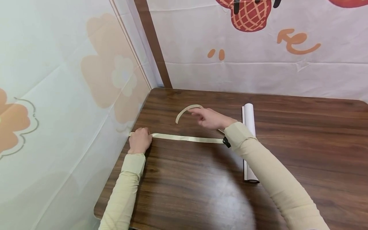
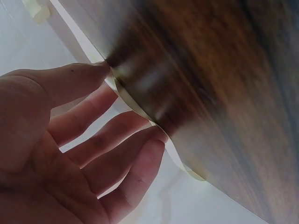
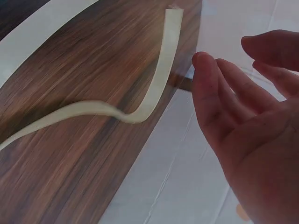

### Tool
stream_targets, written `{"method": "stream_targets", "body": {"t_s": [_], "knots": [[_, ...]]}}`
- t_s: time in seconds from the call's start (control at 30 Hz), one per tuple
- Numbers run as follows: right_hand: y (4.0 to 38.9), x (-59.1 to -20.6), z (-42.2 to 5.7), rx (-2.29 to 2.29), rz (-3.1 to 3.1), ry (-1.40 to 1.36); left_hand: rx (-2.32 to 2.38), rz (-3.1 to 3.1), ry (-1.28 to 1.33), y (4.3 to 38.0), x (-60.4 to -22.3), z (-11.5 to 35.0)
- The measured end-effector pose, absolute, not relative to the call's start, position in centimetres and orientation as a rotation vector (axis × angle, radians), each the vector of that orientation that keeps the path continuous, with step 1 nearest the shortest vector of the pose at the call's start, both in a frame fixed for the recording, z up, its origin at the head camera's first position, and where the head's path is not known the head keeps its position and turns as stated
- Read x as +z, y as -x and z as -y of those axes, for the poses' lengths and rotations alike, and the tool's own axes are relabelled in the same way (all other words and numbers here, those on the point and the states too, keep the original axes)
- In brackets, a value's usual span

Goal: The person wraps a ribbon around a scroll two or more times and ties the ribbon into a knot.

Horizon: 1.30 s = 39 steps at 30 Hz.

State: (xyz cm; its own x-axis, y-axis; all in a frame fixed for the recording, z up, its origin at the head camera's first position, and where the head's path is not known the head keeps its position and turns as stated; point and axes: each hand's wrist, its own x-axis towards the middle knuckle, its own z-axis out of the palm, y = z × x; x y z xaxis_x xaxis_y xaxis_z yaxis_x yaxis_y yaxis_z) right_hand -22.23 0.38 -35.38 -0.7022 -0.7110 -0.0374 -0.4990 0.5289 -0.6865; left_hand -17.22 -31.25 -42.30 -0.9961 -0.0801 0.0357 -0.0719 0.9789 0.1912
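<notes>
A narrow cream strip (image 1: 184, 138), like tape or ribbon, runs across the wooden table from its left edge to beneath the right wrist. At that edge my left hand (image 1: 140, 140) pinches it; in the left wrist view the thumb is at the strip (image 2: 135, 105) and the fingers curl from the other side. My right hand (image 1: 211, 118) hovers farther back, fingers loosely bent, thumb apart, nothing between them. Beside it a curled length of cream strip (image 3: 159, 77) arches up with its loose end standing free. Part of the strip is hidden behind my right forearm.
A white roll (image 1: 250, 119) lies lengthwise on the table (image 1: 310, 143), partly under my right forearm. Printed white cloth (image 1: 189, 41) hangs behind the table, and another sheet (image 1: 69, 80) hangs close along its left side.
</notes>
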Motion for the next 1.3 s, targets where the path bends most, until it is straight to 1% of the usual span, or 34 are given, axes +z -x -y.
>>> {"method": "stream_targets", "body": {"t_s": [0.13,0.37,0.93,1.17,1.3], "knots": [[22.5,-35.3,-1.8,-0.992,-2.509,0.959,-0.289,3.096,-0.113,17.4,-42.2,31.2],[22.7,-33.9,-3.8,-1.103,-2.641,0.913,-0.27,3.107,-0.115,17.5,-42.0,31.1],[21.4,-32.6,-8.8,-1.608,-3.05,0.563,-0.231,3.164,-0.095,17.8,-41.4,30.9],[20.7,-33.1,-10.4,-1.593,-3.062,0.507,-0.253,3.267,-0.097,17.5,-40.7,30.7],[20.3,-33.6,-11.1,-1.563,-3.076,0.445,-0.402,3.257,-0.08,17.4,-40.5,30.8]]}}
